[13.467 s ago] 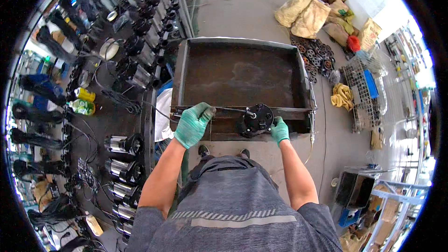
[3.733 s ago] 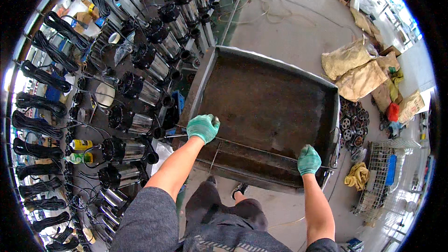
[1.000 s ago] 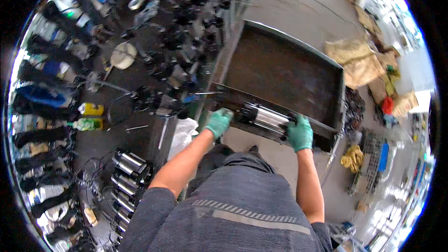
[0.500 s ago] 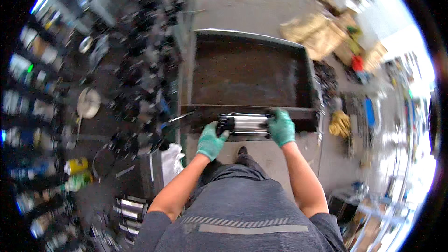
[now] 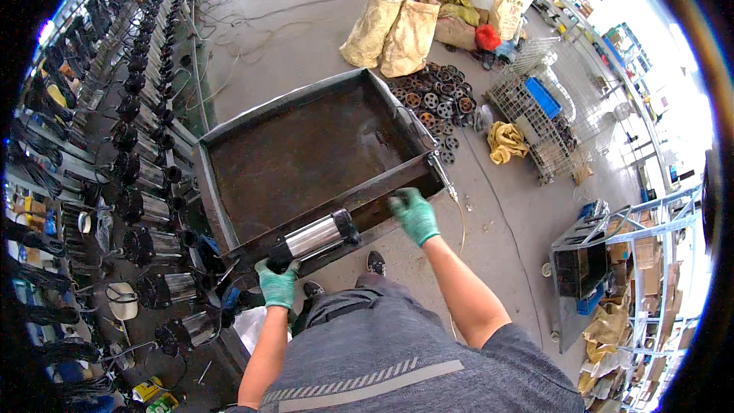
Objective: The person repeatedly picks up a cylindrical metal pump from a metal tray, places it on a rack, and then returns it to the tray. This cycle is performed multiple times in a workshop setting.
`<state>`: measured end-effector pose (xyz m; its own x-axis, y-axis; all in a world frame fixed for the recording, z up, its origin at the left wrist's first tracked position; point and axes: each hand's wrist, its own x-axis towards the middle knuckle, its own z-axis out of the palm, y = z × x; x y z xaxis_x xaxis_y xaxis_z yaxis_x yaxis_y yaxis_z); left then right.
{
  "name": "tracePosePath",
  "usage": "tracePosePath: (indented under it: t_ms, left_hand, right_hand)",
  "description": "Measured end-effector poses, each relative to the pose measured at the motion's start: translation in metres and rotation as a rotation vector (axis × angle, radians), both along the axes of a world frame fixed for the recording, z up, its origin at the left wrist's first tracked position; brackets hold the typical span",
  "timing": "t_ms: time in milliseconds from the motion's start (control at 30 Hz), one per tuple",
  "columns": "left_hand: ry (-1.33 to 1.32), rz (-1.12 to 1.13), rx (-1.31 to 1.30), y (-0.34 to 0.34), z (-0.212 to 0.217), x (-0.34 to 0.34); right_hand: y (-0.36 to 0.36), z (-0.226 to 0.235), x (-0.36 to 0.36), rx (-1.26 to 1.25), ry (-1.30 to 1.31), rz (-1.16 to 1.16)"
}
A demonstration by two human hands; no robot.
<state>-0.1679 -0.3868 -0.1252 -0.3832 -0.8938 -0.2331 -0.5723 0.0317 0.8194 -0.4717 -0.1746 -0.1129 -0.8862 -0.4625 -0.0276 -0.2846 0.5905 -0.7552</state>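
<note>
A steel-cased pump (image 5: 313,237), shiny and cylindrical with black ends, lies slantwise over the front trough of the dark metal tank (image 5: 275,106). My left hand (image 5: 277,284), in a green glove, grips its lower left black end. The gloved right hand (image 5: 414,218) is off the pump, to the right of its far end and above the right part of the trough. Its fingers are partly stretched out and hold nothing that I can see. Whether the pump rests on the trough's edges or is held above them is hard to make out.
Rows of similar pumps (image 5: 145,210) with black cables stand on the left. Behind the tank's right corner are a heap of black wheels (image 5: 440,99) and tan sacks (image 5: 409,38). A wire cage (image 5: 543,99) and a trolley (image 5: 581,260) stand right. My shoes (image 5: 376,262) are close to the tank's front.
My right hand has let go of the pump and moved away to the right. The left hand still grips its end. The view has turned, so the tank and pump appear tilted.
</note>
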Motion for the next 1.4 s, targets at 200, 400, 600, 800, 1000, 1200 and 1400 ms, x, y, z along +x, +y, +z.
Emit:
tracePosePath:
  t_ms: [200, 400, 600, 800, 1000, 1200, 1400]
  left_hand:
    - [-0.042, -0.029, -0.114, -0.001, -0.019, 0.007]
    - [-0.106, -0.046, -0.062, -0.008, -0.012, 0.007]
    - [-0.143, -0.093, -0.063, -0.018, -0.03, 0.012]
    - [-0.085, -0.075, 0.014, -0.018, -0.03, 0.011]
    - [-0.238, -0.071, -0.044, -0.006, 0.002, 0.002]
    - [-0.202, -0.132, -0.05, -0.009, 0.001, 0.001]
    - [-0.186, -0.073, -0.019, -0.009, -0.002, 0.003]
  right_hand:
    - [0.114, -0.083, -0.106, 0.259, -0.103, -0.417]
    - [0.097, -0.068, -0.102, 0.354, -0.003, -0.383]
    - [0.082, -0.064, -0.106, 0.284, 0.047, -0.247]
    - [0.071, -0.086, -0.119, 0.274, -0.076, -0.357]
    - [0.046, -0.027, -0.065, -0.181, -0.569, 0.096]
    - [0.015, -0.031, -0.018, -0.156, -0.544, 0.423]
    - [-0.015, -0.029, -0.006, -0.11, -0.454, 0.506]
